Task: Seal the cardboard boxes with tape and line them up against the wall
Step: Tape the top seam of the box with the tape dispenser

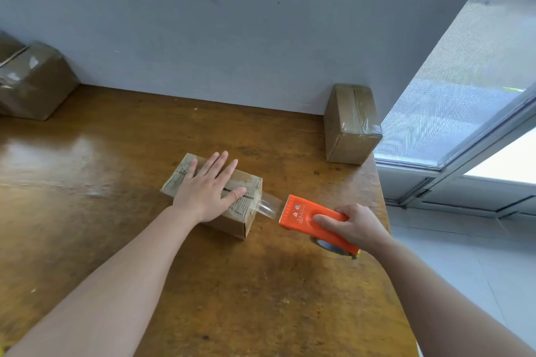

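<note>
Forearms [130, 284] low in view, over a brown tabletop [87, 153]. Far left, against the wall [232, 23]: taped box [34, 81], partly cut off by the frame edge. Near centre, well apart from the wall: small box [179, 180], lying askew, top flaps closed along a seam. Left hand [207, 188] flat on its top, fingers straight and spread, thumb beside the seam, pressing down and gripping nothing. Clear tape [268, 206] stretched from the small box's right end to the toothed edge of an orange dispenser [304, 217], held just right of that box. Right hand [356, 226] curled round the dispenser's rear, thumb on top; roll [330, 245] partly visible beneath. Farther right, at the tabletop's back corner: second taped box [351, 124], against the wall. Window [464, 81] at far right.
</note>
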A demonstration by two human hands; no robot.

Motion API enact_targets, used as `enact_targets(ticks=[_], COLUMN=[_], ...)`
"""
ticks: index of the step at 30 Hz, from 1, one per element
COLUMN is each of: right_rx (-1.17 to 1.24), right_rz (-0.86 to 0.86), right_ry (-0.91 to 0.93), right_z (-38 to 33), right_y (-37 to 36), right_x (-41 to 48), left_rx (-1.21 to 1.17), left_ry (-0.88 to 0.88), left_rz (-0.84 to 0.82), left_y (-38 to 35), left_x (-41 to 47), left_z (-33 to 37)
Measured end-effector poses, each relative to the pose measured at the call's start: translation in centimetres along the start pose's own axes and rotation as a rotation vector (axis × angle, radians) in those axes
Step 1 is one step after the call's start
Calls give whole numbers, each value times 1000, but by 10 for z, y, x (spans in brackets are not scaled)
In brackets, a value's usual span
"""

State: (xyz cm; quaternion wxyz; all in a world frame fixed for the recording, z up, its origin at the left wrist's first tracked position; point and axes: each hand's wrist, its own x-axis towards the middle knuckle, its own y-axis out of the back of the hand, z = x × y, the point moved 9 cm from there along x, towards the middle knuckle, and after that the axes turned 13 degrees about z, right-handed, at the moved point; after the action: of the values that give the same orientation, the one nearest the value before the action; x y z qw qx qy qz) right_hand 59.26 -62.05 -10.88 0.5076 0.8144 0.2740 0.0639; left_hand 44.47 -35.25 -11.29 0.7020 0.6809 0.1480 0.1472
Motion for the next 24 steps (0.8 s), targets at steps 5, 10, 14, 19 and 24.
enact_targets(ticks=[5, 10, 14, 19, 24], right_rx=[-98, -187, -271, -327, -361], right_rz=[-9, -58, -79, -94, -94], right_ry=[-13, -60, -73, -77, -51], right_z=[-6, -21, -41, -64, -86], right_y=[-2, -15, -17, -17, -21], right_x=[-1, 3, 9, 13, 16], left_rx=[8, 10, 9, 7, 3], left_ry=[0, 3, 11, 12, 17], left_rz=[-4, 10, 15, 13, 33], left_y=[0, 1, 2, 4, 4], left_x=[-1, -1, -1, -1, -2], left_z=[1, 2, 2, 3, 4])
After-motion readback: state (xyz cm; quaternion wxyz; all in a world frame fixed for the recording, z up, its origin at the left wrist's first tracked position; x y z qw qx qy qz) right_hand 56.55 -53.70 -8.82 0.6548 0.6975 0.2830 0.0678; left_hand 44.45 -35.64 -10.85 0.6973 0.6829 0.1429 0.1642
